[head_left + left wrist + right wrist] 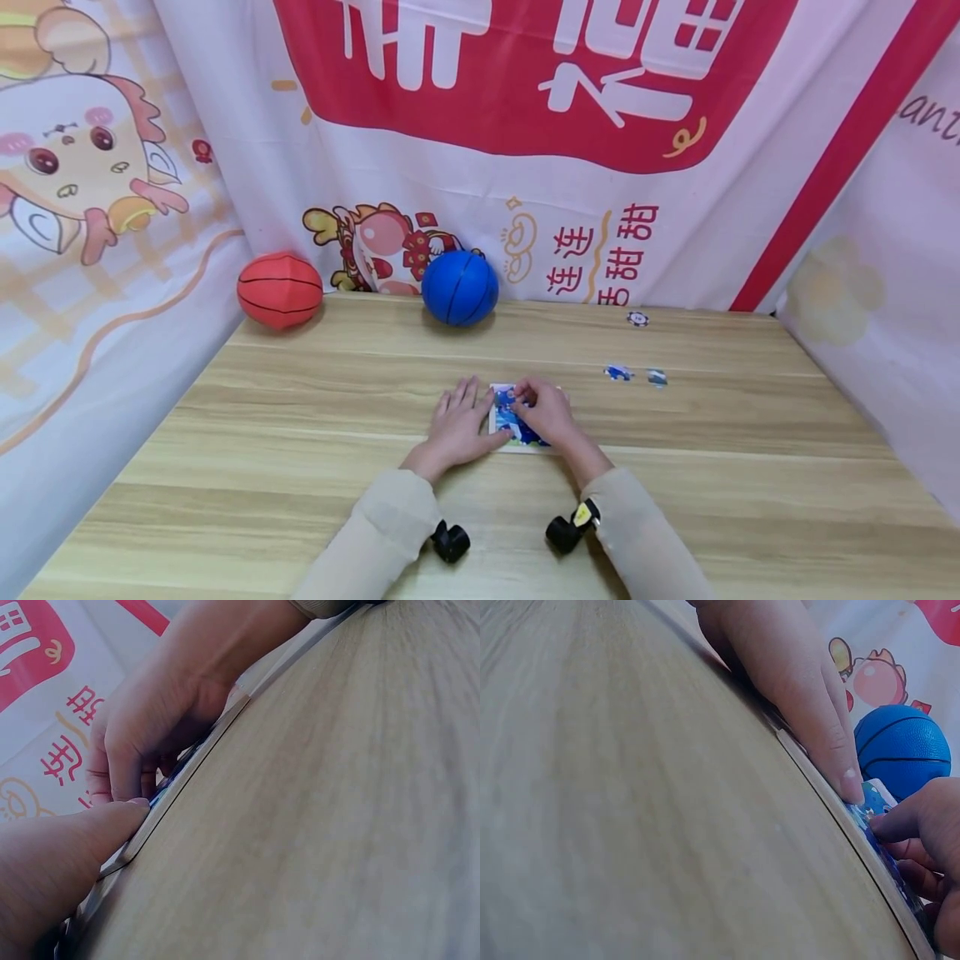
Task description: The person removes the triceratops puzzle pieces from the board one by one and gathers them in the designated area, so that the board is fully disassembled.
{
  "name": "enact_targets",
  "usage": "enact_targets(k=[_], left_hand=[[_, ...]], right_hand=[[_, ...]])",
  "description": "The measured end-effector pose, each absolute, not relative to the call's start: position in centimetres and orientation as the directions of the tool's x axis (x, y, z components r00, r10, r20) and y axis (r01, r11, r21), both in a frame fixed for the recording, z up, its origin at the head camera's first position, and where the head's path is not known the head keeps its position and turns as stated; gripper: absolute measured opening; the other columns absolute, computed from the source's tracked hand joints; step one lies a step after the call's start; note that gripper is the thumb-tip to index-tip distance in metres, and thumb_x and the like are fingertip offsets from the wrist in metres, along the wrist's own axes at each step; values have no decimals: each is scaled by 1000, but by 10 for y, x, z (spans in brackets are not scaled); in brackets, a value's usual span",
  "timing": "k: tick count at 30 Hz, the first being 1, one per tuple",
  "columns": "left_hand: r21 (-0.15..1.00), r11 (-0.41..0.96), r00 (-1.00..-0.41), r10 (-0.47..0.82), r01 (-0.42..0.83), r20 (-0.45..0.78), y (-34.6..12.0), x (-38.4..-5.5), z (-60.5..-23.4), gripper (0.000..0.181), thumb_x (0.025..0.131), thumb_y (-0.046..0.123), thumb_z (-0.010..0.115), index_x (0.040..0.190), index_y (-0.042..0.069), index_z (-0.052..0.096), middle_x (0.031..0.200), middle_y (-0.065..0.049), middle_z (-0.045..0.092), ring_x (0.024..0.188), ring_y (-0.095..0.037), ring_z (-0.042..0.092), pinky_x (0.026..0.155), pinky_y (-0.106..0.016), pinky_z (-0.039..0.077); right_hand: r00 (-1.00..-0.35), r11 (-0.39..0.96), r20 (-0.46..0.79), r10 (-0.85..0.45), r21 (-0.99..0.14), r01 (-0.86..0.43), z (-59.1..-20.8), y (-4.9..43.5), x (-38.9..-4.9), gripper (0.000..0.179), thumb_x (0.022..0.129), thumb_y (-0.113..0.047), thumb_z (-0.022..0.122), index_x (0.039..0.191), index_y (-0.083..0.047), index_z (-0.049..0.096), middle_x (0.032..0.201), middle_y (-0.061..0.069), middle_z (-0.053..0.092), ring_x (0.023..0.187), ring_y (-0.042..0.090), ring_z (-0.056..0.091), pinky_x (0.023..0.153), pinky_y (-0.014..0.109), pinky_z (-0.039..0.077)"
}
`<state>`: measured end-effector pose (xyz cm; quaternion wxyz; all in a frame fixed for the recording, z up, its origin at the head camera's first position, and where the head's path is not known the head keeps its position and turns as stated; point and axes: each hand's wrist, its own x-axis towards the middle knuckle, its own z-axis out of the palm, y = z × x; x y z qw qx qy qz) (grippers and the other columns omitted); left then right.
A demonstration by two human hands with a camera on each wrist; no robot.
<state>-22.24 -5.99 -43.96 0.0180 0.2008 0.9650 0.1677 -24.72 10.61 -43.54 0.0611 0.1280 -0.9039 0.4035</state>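
Note:
A small jigsaw puzzle (504,421) in blue tones with a pale frame lies on the table between the hands. My left hand (459,425) rests flat at its left side, fingers extended on the wood. The left thumb (120,821) touches the puzzle's near part. Over the upper right of the puzzle, my right hand (550,412) has its fingers curled, with thumb and forefinger pinching at a puzzle piece. That piece is mostly hidden by the fingers. In the right wrist view, the right thumb (900,820) meets the puzzle's surface.
Two loose puzzle pieces, one blue (618,373) and one greyish (657,378), lie to the right. A small round patterned disc (637,319) lies farther back. A red ball (280,291) and a blue ball (460,288) stand by the printed cloth (525,225) at the rear.

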Motion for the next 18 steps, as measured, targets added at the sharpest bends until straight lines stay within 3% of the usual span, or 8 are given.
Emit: enact_targets(k=[6,18], left_hand=[[330,863,-919,393,382,35,-60,-222,-439,77,78,62,40,135,11,31,140,-18,11,127,-31,4,99,-47,4],[331,860,-916,401,388,34,-60,-221,-437,77,79,61,40,136,12,28,140,-18,11,127,-31,4,99,-47,4]], right_hand=[[-951,633,227,-211,-709,-310,-436,108,-249,34,73,-5,66,106,-7,57,65,-8,55,64,11,49,78,41,28],[-941,617,226,-252,-711,-336,-437,110,-253,31,76,-8,66,106,-2,61,71,-3,58,65,11,50,63,27,43]])
